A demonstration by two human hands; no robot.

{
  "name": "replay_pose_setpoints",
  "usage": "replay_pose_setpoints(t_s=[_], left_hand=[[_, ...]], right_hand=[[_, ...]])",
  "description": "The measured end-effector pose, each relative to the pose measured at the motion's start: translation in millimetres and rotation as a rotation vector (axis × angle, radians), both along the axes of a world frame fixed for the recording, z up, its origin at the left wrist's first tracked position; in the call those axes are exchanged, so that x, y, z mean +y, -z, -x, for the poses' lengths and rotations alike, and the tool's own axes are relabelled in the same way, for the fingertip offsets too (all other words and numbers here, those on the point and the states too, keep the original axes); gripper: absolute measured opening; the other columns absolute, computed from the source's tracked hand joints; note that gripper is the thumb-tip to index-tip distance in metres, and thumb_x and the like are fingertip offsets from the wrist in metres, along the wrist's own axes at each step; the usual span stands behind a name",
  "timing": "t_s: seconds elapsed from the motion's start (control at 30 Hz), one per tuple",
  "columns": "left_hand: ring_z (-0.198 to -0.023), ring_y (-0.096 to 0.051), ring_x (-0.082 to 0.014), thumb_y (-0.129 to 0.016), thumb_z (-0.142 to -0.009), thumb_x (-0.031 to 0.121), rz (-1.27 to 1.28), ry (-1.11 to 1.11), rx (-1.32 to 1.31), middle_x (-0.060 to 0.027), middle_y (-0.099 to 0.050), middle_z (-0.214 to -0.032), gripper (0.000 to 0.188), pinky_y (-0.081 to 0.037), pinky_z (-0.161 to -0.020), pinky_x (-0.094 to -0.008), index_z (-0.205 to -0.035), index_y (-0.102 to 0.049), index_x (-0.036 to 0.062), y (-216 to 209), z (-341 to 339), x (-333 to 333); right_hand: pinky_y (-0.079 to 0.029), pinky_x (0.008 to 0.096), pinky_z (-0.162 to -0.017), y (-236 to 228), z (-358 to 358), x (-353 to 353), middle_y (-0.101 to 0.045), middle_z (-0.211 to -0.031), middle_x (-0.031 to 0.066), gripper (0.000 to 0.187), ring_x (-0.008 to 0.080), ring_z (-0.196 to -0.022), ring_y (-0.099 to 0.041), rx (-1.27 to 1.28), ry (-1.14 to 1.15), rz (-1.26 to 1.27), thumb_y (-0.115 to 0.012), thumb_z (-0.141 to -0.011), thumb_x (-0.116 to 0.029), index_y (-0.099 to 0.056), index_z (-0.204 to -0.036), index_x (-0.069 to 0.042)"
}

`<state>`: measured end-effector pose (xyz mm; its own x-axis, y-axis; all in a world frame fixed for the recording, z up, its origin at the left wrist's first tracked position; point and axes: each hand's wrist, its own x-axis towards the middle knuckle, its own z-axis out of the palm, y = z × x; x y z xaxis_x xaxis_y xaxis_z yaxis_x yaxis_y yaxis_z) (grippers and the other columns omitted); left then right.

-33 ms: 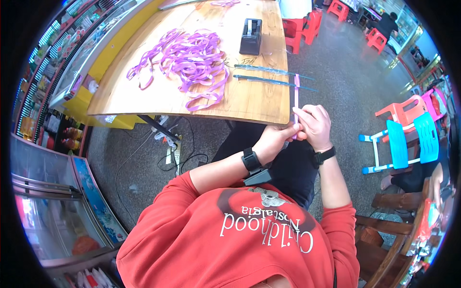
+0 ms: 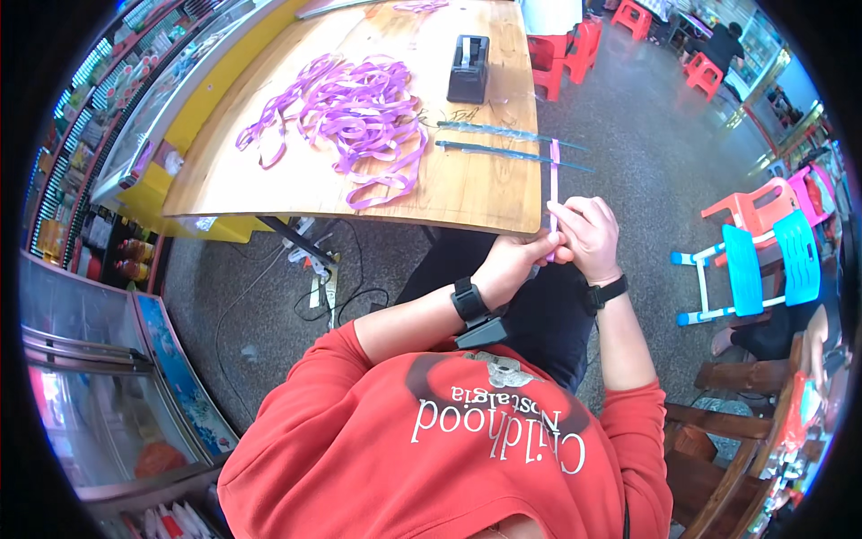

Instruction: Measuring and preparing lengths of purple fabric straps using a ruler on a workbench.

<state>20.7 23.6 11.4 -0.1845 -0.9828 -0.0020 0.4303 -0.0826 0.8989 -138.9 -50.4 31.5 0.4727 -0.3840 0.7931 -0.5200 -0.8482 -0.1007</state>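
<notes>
My left hand [image 2: 516,261] and my right hand [image 2: 587,235] meet just off the table's right front corner. Both are closed, fingertips pinching a narrow purple ribbon [image 2: 554,185]. The ribbon runs up from my fingers to two thin dark-teal sticks [image 2: 503,153] and seems to loop round them; how it is fastened is too small to tell. The sticks lie side by side across the table's right edge, their tips jutting past it, with what looks like clear tape over them. A heap of loose purple ribbon [image 2: 364,112] lies on the wooden table [image 2: 476,198], left of the sticks.
A black tape dispenser [image 2: 469,69] stands behind the sticks. Cables [image 2: 346,301] lie on the floor under the table. To my right are a blue chair [image 2: 743,269] and an orange stool [image 2: 752,207]. Red stools [image 2: 566,58] and a seated person [image 2: 721,45] are farther back.
</notes>
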Motion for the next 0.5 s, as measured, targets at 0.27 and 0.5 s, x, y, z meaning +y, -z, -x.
replay_pose_setpoints(t_s=[0.27,0.5], left_hand=[[-0.102,-0.066,-0.0183,-0.052,-0.104,0.032,-0.112,0.191,-0.01,-0.0107,-0.069,-0.118,0.038,-0.051,-0.088,-0.0299,-0.131,-0.054,0.0047,31.2,-20.9,-18.8],[-0.114,-0.062,-0.027,-0.042,-0.105,0.039,-0.205,0.44,0.723,-0.0124,-0.062,-0.132,0.05,-0.048,-0.099,-0.0385,-0.137,-0.052,0.0023,55.9,-43.0,-113.7]], right_hand=[[-0.051,0.0365,-0.067,-45.7,-5.2,-17.3,-0.065,-0.083,0.0034,0.021,0.0242,-0.074,-0.061,-0.039,-0.043,0.03,-0.071,-0.073,-0.004,-0.075,-0.092,-0.013],[-0.05,0.0324,-0.07,-86.1,-16.6,-109.7,-0.068,-0.081,0.0055,0.013,0.0178,-0.078,-0.063,-0.055,-0.012,-0.531,-0.073,-0.086,-0.017,-0.075,-0.089,-0.005]])
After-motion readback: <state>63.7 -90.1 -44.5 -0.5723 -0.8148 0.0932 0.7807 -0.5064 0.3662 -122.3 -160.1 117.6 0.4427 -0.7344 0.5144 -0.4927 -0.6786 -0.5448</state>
